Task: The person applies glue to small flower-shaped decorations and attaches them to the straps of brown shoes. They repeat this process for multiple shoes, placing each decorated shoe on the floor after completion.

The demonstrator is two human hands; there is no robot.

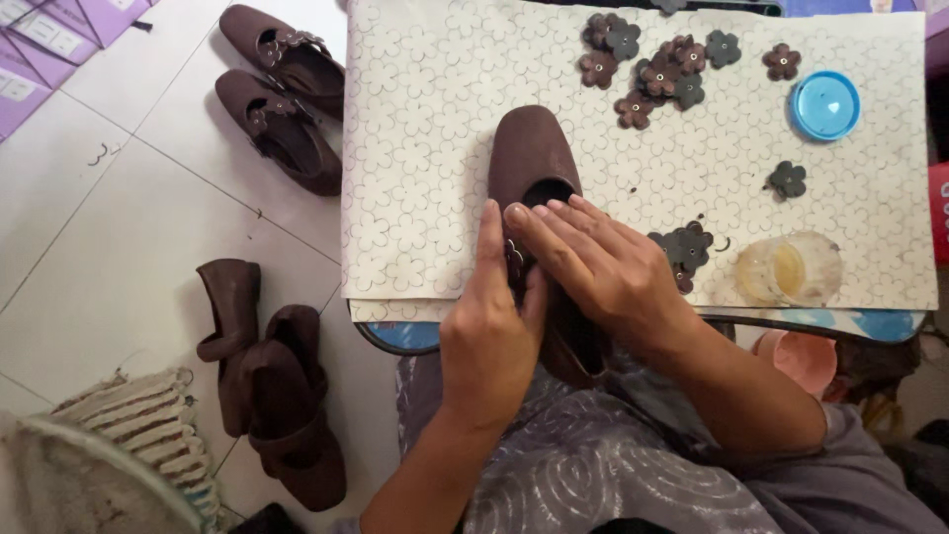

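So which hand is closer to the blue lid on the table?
Right. The right hand lies across the brown shoe, on the side toward the blue lid; the left hand sits farther away, at the shoe's other side.

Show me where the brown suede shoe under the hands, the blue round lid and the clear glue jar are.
brown suede shoe [527,148], head view, on its toe.
blue round lid [824,105], head view, on its centre.
clear glue jar [788,269], head view, on its middle.
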